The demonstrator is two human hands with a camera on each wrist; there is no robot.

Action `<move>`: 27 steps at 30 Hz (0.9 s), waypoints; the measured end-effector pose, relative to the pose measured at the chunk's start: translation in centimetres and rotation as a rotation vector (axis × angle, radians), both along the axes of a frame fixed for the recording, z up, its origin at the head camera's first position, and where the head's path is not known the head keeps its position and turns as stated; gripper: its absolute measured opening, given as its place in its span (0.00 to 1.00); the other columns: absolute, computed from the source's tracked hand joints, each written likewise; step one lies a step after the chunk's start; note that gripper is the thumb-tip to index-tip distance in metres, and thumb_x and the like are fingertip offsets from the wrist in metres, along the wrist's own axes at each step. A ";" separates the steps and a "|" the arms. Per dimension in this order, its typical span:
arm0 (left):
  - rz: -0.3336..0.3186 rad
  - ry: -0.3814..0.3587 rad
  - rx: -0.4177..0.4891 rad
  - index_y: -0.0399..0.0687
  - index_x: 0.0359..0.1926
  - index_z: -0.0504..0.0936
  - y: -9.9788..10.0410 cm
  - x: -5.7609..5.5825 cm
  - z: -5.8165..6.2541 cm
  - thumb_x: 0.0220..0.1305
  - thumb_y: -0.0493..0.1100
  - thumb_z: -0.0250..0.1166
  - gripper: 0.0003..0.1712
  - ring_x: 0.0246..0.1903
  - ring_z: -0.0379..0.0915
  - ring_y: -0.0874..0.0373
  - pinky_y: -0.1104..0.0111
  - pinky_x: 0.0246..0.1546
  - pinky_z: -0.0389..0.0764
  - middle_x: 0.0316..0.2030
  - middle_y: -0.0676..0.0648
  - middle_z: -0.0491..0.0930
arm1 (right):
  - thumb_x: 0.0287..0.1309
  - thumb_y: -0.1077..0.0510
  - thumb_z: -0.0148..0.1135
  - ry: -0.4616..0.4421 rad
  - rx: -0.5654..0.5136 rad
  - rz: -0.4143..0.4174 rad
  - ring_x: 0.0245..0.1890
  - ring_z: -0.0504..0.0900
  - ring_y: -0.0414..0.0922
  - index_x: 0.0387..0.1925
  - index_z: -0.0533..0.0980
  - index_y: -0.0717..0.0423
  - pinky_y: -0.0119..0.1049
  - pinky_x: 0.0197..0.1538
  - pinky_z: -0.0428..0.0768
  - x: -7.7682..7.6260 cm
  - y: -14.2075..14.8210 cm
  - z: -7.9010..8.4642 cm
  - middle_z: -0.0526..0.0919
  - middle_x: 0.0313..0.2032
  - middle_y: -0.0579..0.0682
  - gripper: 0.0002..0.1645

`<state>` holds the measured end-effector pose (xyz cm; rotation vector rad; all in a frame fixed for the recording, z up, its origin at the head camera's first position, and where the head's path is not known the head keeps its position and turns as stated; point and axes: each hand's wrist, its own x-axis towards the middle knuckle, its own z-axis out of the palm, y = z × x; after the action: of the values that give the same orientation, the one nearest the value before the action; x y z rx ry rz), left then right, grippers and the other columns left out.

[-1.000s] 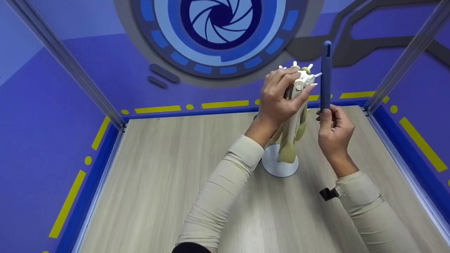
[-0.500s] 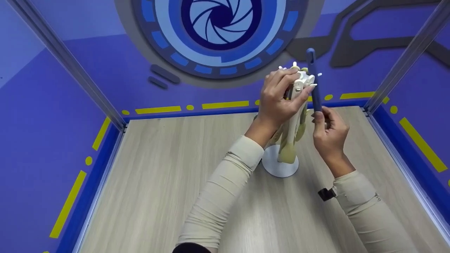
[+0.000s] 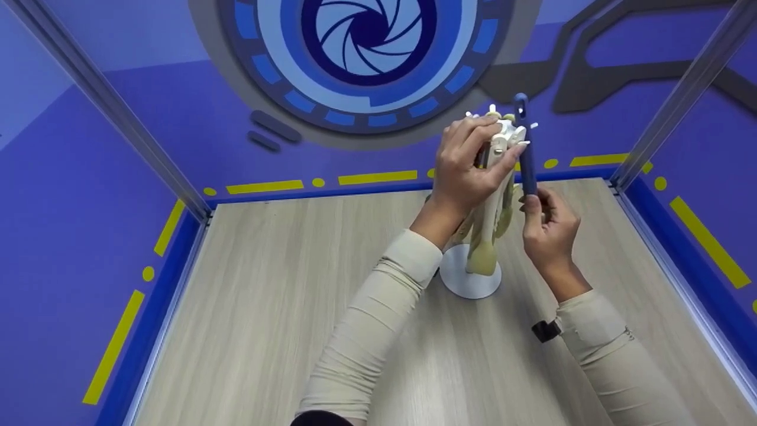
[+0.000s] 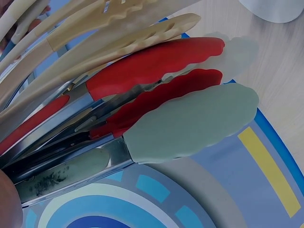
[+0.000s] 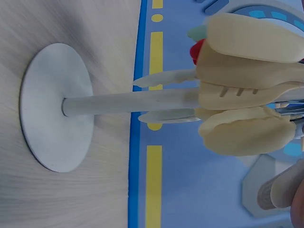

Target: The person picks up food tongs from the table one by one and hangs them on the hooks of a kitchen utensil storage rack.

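Note:
A white utensil stand [image 3: 470, 284] with a round base and a hooked top holds several hanging kitchen tools. My left hand [image 3: 467, 163] grips its top, fingers bent over the hub. Red-tipped tongs [image 4: 156, 64] and pale green-tipped tongs [image 4: 194, 123] hang there in the left wrist view. Cream-coloured tool heads [image 5: 256, 38] cluster round the post in the right wrist view. To the right of the hub, my right hand [image 3: 553, 231] pinches the lower part of an upright slate-blue handle [image 3: 528, 165] with a hole at its top. Its lower end is hidden, so its kind is unclear.
The stand is on a wood-grain tabletop [image 3: 284, 296]. A blue-purple printed panel [image 3: 355, 154] rises behind it, with side panels at left and right. Metal posts [image 3: 680, 94] mark the back corners.
My right hand has moved left and slightly down with the blue handle, which now overlaps the stand's right hooks in the head view. The left hand keeps its place on the stand's top.

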<state>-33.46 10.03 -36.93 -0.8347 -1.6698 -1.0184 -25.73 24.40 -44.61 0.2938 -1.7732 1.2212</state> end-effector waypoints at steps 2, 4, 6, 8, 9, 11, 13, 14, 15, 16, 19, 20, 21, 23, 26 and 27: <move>-0.002 0.002 -0.002 0.45 0.43 0.86 0.0 0.0 0.0 0.61 0.57 0.68 0.21 0.48 0.78 0.58 0.73 0.58 0.72 0.46 0.48 0.85 | 0.63 0.69 0.59 0.008 -0.004 0.001 0.26 0.81 0.35 0.34 0.79 0.76 0.17 0.32 0.74 0.1 0.0 -0.3 0.81 0.27 0.68 0.09; -0.006 0.003 -0.001 0.45 0.44 0.85 0.1 0.1 0.0 0.61 0.57 0.68 0.21 0.48 0.78 0.58 0.73 0.58 0.72 0.46 0.48 0.85 | 0.63 0.69 0.59 0.011 -0.008 0.003 0.25 0.81 0.38 0.34 0.78 0.76 0.17 0.33 0.74 0.1 0.0 -0.4 0.81 0.26 0.68 0.09; -0.007 0.004 0.000 0.45 0.44 0.85 0.0 0.1 0.0 0.60 0.57 0.69 0.21 0.49 0.78 0.58 0.72 0.59 0.71 0.46 0.48 0.85 | 0.64 0.69 0.59 0.007 -0.007 0.011 0.25 0.81 0.37 0.33 0.78 0.76 0.17 0.33 0.75 0.1 0.0 -0.5 0.81 0.26 0.67 0.09; -0.009 0.006 0.002 0.44 0.44 0.85 0.0 0.1 0.0 0.60 0.56 0.69 0.21 0.49 0.78 0.58 0.72 0.59 0.71 0.46 0.47 0.85 | 0.64 0.68 0.58 0.003 -0.005 0.031 0.26 0.81 0.36 0.34 0.78 0.76 0.18 0.33 0.75 0.0 -0.1 -0.6 0.80 0.26 0.68 0.10; -0.011 0.006 0.004 0.44 0.44 0.85 0.0 0.1 0.0 0.60 0.56 0.69 0.21 0.49 0.78 0.58 0.72 0.59 0.71 0.46 0.47 0.85 | 0.65 0.67 0.57 0.003 -0.004 0.043 0.26 0.81 0.34 0.34 0.78 0.77 0.18 0.34 0.75 0.0 -0.2 -0.7 0.79 0.26 0.68 0.11; -0.014 0.007 0.003 0.44 0.44 0.85 0.0 0.1 0.0 0.60 0.56 0.69 0.21 0.49 0.78 0.58 0.72 0.60 0.71 0.46 0.47 0.85 | 0.66 0.65 0.57 0.010 -0.005 0.058 0.26 0.80 0.32 0.34 0.77 0.77 0.18 0.34 0.76 -0.2 -0.3 -1.0 0.78 0.25 0.67 0.13; -0.016 0.007 0.001 0.44 0.44 0.85 0.0 0.2 0.0 0.60 0.56 0.69 0.21 0.49 0.78 0.58 0.72 0.59 0.71 0.46 0.47 0.85 | 0.68 0.61 0.56 0.030 -0.001 0.050 0.25 0.79 0.31 0.32 0.76 0.77 0.17 0.34 0.76 -0.7 -0.4 -1.6 0.77 0.22 0.66 0.18; -0.015 0.007 -0.001 0.44 0.44 0.85 0.0 0.2 0.1 0.60 0.56 0.69 0.22 0.49 0.78 0.58 0.72 0.59 0.71 0.46 0.47 0.85 | 0.69 0.58 0.56 0.042 0.006 0.035 0.24 0.77 0.30 0.31 0.76 0.76 0.17 0.33 0.75 -1.1 -0.3 -2.1 0.77 0.21 0.65 0.21; -0.014 0.006 -0.004 0.44 0.44 0.85 0.0 0.1 0.1 0.60 0.57 0.69 0.22 0.49 0.78 0.58 0.72 0.60 0.71 0.46 0.47 0.85 | 0.70 0.54 0.56 0.055 0.015 0.014 0.23 0.76 0.30 0.29 0.76 0.74 0.17 0.33 0.74 -1.5 -0.2 -2.6 0.77 0.20 0.63 0.24; -0.013 0.004 -0.006 0.44 0.44 0.85 0.0 0.1 0.2 0.60 0.57 0.69 0.22 0.49 0.78 0.58 0.72 0.60 0.71 0.46 0.47 0.85 | 0.71 0.50 0.55 0.068 0.027 -0.013 0.21 0.74 0.31 0.26 0.76 0.73 0.16 0.31 0.72 -2.1 -0.1 -3.2 0.76 0.18 0.62 0.27; -0.007 0.000 -0.010 0.44 0.44 0.85 0.0 0.1 0.2 0.60 0.57 0.69 0.22 0.49 0.77 0.58 0.72 0.61 0.70 0.46 0.47 0.85 | 0.70 0.41 0.53 0.097 0.053 -0.085 0.18 0.69 0.31 0.19 0.74 0.67 0.17 0.28 0.66 -3.7 0.4 -5.0 0.75 0.14 0.57 0.35; -0.007 -0.001 -0.013 0.44 0.44 0.85 0.0 0.1 0.2 0.60 0.57 0.69 0.22 0.49 0.77 0.58 0.72 0.61 0.70 0.46 0.47 0.85 | 0.70 0.39 0.52 0.104 0.055 -0.100 0.17 0.67 0.32 0.18 0.73 0.66 0.18 0.26 0.65 -4.1 0.4 -5.4 0.74 0.13 0.56 0.37; -0.007 -0.002 -0.014 0.44 0.44 0.85 0.0 0.1 0.2 0.60 0.57 0.69 0.22 0.49 0.77 0.58 0.72 0.61 0.70 0.46 0.47 0.85 | 0.69 0.37 0.52 0.110 0.055 -0.114 0.16 0.67 0.33 0.16 0.73 0.65 0.19 0.25 0.64 -4.4 0.4 -5.8 0.74 0.12 0.55 0.38; -0.009 -0.002 -0.010 0.44 0.44 0.85 -0.1 0.1 0.1 0.60 0.57 0.69 0.22 0.49 0.77 0.58 0.72 0.60 0.70 0.46 0.47 0.85 | 0.69 0.35 0.52 0.115 0.044 -0.127 0.14 0.65 0.33 0.15 0.72 0.63 0.20 0.23 0.63 -4.9 0.2 -6.4 0.73 0.11 0.54 0.39; -0.012 -0.004 -0.008 0.44 0.44 0.85 0.0 0.1 0.1 0.59 0.57 0.69 0.22 0.49 0.77 0.58 0.72 0.60 0.70 0.46 0.47 0.85 | 0.68 0.33 0.51 0.113 0.025 -0.140 0.15 0.63 0.31 0.14 0.70 0.62 0.22 0.22 0.60 -5.1 -0.5 -6.7 0.71 0.10 0.53 0.41; -0.012 -0.005 -0.007 0.44 0.44 0.85 0.1 0.1 0.1 0.59 0.57 0.70 0.22 0.49 0.77 0.58 0.72 0.61 0.70 0.46 0.47 0.85 | 0.68 0.33 0.50 0.113 0.013 -0.148 0.15 0.62 0.30 0.13 0.69 0.62 0.23 0.22 0.59 -5.1 -0.8 -6.6 0.70 0.10 0.53 0.41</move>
<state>-33.33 10.10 -36.86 -0.8490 -1.6753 -1.0241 -30.84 23.59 -51.22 0.2301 -1.6756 1.0678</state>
